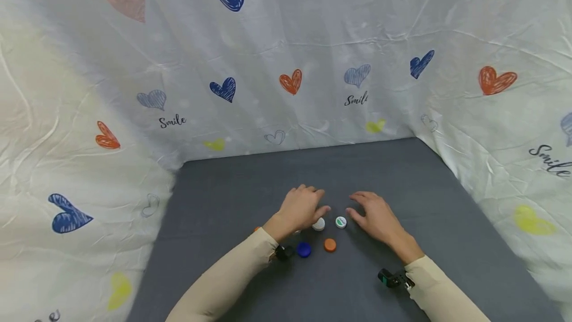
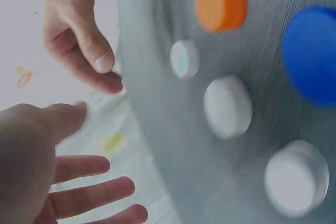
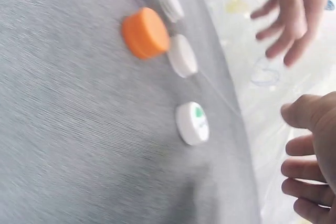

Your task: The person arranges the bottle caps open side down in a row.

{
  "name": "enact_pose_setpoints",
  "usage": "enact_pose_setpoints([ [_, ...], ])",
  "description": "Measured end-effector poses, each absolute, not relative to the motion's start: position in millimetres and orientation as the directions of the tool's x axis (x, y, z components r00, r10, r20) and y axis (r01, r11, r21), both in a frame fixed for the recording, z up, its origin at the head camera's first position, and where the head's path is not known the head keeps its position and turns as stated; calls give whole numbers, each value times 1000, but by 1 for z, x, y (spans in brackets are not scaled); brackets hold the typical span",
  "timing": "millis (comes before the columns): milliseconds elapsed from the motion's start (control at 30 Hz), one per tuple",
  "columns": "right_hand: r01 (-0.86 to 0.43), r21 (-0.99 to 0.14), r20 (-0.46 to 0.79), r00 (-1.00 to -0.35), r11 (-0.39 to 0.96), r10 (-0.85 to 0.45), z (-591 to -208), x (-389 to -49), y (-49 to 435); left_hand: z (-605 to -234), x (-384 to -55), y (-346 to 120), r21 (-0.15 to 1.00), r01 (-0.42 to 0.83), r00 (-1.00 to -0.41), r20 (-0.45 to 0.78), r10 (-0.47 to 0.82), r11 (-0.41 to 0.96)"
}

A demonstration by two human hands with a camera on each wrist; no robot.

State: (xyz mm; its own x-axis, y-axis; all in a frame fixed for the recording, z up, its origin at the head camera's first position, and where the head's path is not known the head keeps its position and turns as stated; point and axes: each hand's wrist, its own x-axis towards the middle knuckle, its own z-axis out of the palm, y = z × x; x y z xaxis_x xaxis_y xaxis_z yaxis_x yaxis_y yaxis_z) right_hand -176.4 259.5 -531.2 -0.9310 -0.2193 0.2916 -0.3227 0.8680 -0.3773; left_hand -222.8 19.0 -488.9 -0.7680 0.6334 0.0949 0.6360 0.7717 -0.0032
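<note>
Both hands hover over a grey table with several bottle caps on it. My left hand [image 1: 300, 207] has its fingers loosely spread and holds nothing; it is nearest to a white cap [image 1: 319, 224]. Just right of that lies a white cap with a green mark [image 1: 341, 222], close to the thumb of my right hand [image 1: 374, 216], whose fingers are relaxed with nothing in them. Nearer to me lie an orange cap [image 1: 329, 245] and a blue cap [image 1: 304, 249]. Another white cap [image 2: 296, 178] shows in the left wrist view; in the head view my left arm mostly hides it.
The grey tabletop [image 1: 250, 178] stretches to a white curtain [image 1: 286, 24] printed with hearts at the back and sides. A bit of orange [image 1: 257, 229] peeks out behind the left forearm. Each wrist wears a small black camera, the right one [image 1: 390, 278] above the table.
</note>
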Motion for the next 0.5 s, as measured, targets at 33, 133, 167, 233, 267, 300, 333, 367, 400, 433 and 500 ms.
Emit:
enact_pose_setpoints([
  [33,-323,-380,301,-929,867,-214,-528,-178,261,-484,-223,14,12,624,-779,101,619,782],
  [133,-328,-385,330,-922,862,-203,-521,-182,267,-468,-222,-1,54,592,-803,128,583,804],
  [167,-333,-380,341,-918,863,-204,-520,-183,269,-464,-222,-7,62,583,-809,138,572,810],
  [233,-344,-372,366,-908,862,-204,-517,-185,273,-457,-222,-17,68,569,-817,160,553,820],
  [267,-350,-366,379,-902,862,-205,-515,-185,275,-454,-222,-22,72,561,-821,174,544,824],
  [300,-357,-360,392,-896,862,-208,-514,-185,277,-451,-223,-27,71,555,-824,188,535,829],
  [333,-365,-349,405,-889,863,-212,-513,-186,279,-449,-223,-32,68,548,-826,201,526,834],
  [367,-372,-337,421,-881,865,-215,-512,-186,281,-447,-224,-37,65,540,-829,215,516,839],
  [400,-379,-328,433,-874,865,-218,-511,-186,283,-445,-225,-41,65,532,-832,228,506,844],
  [433,-384,-317,446,-867,867,-221,-510,-186,284,-443,-225,-46,62,524,-834,240,497,849],
  [500,-390,-297,469,-855,871,-222,-508,-187,288,-441,-227,-57,49,506,-839,259,478,861],
])
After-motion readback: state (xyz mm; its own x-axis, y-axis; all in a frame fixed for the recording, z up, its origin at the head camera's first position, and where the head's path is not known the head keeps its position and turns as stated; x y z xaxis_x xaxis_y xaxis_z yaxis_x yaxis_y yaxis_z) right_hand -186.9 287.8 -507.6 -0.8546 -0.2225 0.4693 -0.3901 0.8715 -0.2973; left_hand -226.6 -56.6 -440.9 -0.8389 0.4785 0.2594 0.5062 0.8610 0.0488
